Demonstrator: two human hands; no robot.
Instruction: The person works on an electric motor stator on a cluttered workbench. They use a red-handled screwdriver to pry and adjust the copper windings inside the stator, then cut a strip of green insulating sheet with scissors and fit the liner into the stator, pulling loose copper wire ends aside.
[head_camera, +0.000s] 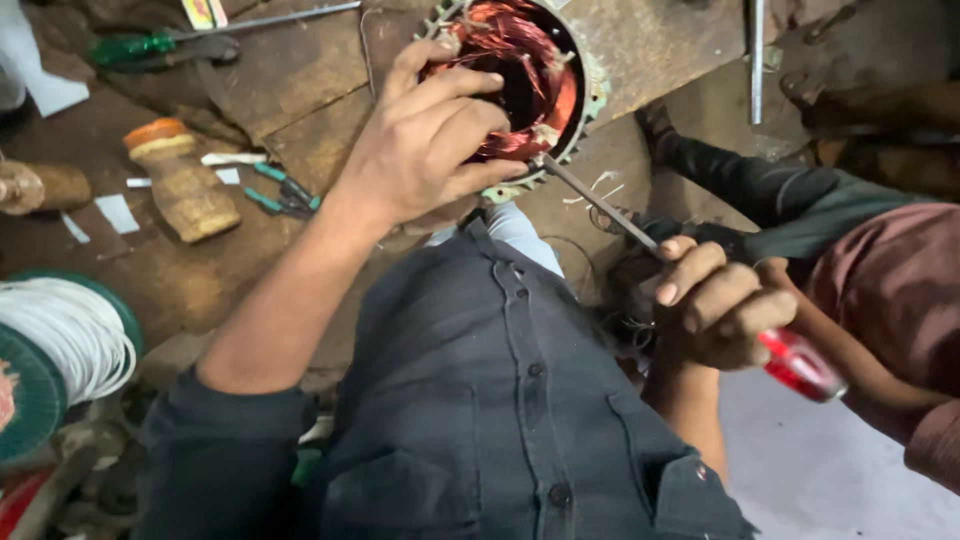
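Looking down from the head camera, the right hand (715, 305) is clenched around the red transparent handle of a long steel-shafted screwdriver (640, 240). Its long axis runs diagonally from lower right to upper left, with the tip pointing at the rim of the round motor stator wound with copper wire (520, 70), which lies on the worn wooden bench (290, 80). The left hand (425, 140) presses on the stator's near edge, fingers curled over the windings and hiding part of them. Green-handled pliers (285, 192), a cork-coloured wrapped spool (180, 180) and a reel of white cord (70, 335) lie to the left. Another person's maroon sleeve (890, 290) crowds the right.
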